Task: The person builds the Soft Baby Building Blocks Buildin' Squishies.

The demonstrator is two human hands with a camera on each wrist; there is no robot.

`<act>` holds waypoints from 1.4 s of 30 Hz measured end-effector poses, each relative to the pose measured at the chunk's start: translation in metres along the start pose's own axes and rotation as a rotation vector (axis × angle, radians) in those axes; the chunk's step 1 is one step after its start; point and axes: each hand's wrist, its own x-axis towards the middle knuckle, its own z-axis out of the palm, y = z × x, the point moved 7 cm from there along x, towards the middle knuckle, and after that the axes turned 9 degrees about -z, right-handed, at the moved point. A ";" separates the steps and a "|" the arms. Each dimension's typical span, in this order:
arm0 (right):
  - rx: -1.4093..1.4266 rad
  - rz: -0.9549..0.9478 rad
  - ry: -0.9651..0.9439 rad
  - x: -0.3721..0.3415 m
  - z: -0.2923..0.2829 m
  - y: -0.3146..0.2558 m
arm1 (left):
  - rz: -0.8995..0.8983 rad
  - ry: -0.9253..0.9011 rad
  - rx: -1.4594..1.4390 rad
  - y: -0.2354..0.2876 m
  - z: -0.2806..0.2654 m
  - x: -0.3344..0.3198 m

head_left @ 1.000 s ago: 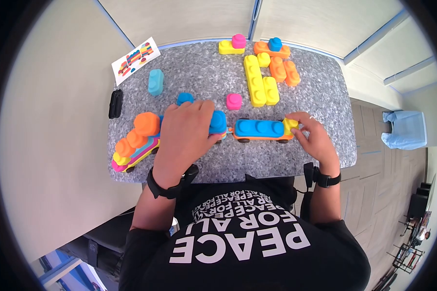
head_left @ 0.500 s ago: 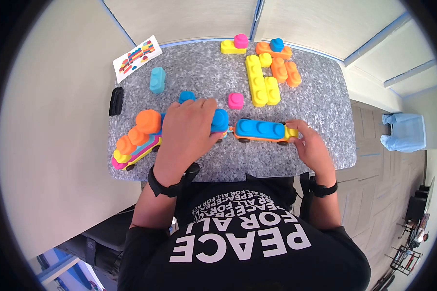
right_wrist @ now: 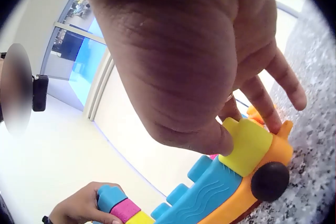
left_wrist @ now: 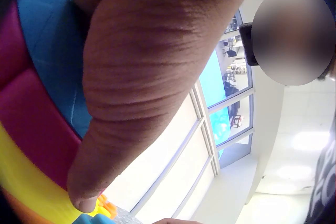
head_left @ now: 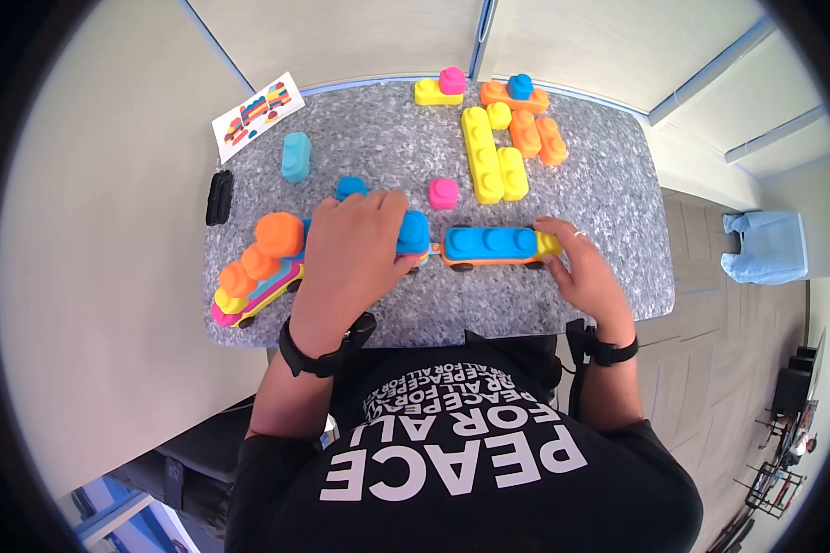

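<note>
Several studded blocks (right_wrist: 125, 211) fill the gripping left hand (head_left: 352, 263); right hand (head_left: 588, 275) pinches a smooth yellow block (right_wrist: 248, 148).

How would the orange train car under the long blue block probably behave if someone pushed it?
The orange train car would likely roll, given its round black wheel. It may swing or tug at the coupling, which appears to link it to the next car. Its thick, smooth molded body suggests stiff plastic.
</note>
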 end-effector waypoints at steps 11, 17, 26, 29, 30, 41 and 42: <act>-0.192 0.092 0.053 0.102 -0.037 0.116 | 0.004 0.003 -0.002 0.000 0.000 0.000; -0.287 0.376 0.043 0.119 -0.028 0.163 | -0.018 -0.010 0.008 -0.001 -0.001 -0.001; 0.277 0.147 0.168 0.054 -0.042 0.061 | -0.001 0.002 -0.013 -0.001 -0.001 0.000; 0.079 -0.149 -0.039 0.042 -0.039 0.001 | 0.004 0.002 -0.007 0.000 0.001 0.000; 0.078 -0.135 -0.057 0.038 -0.036 -0.007 | 0.002 -0.007 -0.006 0.000 0.001 0.000; -0.464 -0.142 -0.047 0.023 0.010 -0.040 | 0.010 0.025 -0.025 0.000 -0.002 -0.002; -0.454 -0.150 -0.027 0.022 0.011 -0.038 | 0.010 0.025 -0.026 0.000 -0.001 -0.002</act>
